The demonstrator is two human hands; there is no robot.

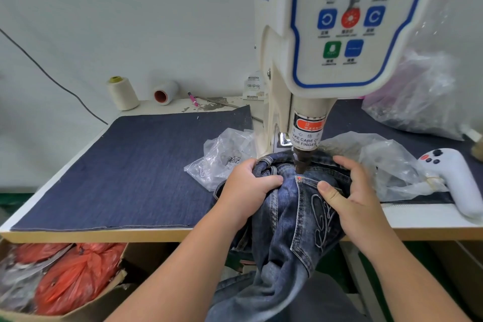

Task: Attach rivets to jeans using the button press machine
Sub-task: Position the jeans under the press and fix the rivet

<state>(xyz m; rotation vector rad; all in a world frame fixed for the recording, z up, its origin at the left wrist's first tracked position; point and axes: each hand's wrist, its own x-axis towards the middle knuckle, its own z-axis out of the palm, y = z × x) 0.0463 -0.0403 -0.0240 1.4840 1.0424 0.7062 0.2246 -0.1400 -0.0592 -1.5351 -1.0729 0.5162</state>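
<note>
Blue jeans (287, 219) with an embroidered back pocket lie bunched under the punch head (302, 162) of the cream button press machine (326, 34) and hang off the table's front edge. My left hand (248, 191) grips a fold of denim just left of the punch. On the right, my right hand (350, 196) holds the pocket area, thumb pressed on the pocket's top edge. The punch tip sits on the pocket's upper corner, between both hands. No rivet is visible; the spot under the punch is hidden.
A dark denim mat (130, 172) covers the table at left. Clear plastic bags (222, 159) with small metal parts lie beside the machine. A white handheld controller (454, 178) rests at right. Thread cones (122, 93) stand at the back. A box with red bags (68, 277) sits below.
</note>
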